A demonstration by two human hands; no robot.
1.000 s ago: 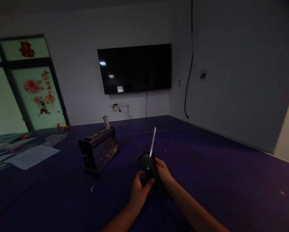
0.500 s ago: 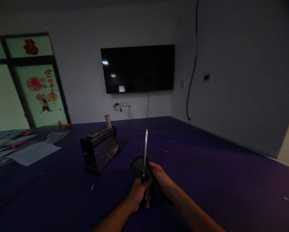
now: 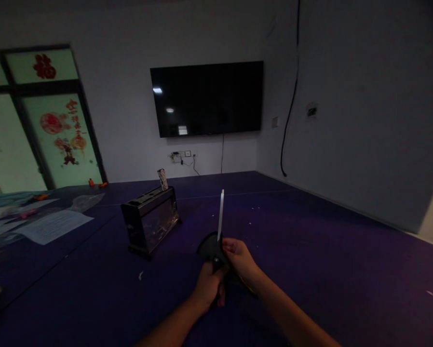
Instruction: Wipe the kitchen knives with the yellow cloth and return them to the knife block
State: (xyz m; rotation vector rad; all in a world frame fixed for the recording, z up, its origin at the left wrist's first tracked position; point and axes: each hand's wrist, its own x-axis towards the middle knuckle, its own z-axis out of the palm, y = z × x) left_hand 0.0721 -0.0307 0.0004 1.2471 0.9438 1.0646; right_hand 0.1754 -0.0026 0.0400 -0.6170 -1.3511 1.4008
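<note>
My left hand is closed around the dark handle of a long, slim silver shaft, which stands nearly upright with its narrow tip pointing away. The frames do not settle what kind of tool it is. My right hand pinches a dark, thin, cloth-like piece that curves around the shaft's base. Part of that piece hangs below my right hand, with a yellowish edge. To the left stands a black knife block with clear sides. One pale speckled handle sticks up from its far end.
Papers, clear plastic and small orange items lie on the left of the purple table. White scraps dot the surface. A dark TV screen and a hanging black cable are on the walls.
The fingers of my right hand have shifted up and inward against the shaft's base, bringing the dark piece closer around it. My left hand keeps its grip. The view has tilted slightly.
</note>
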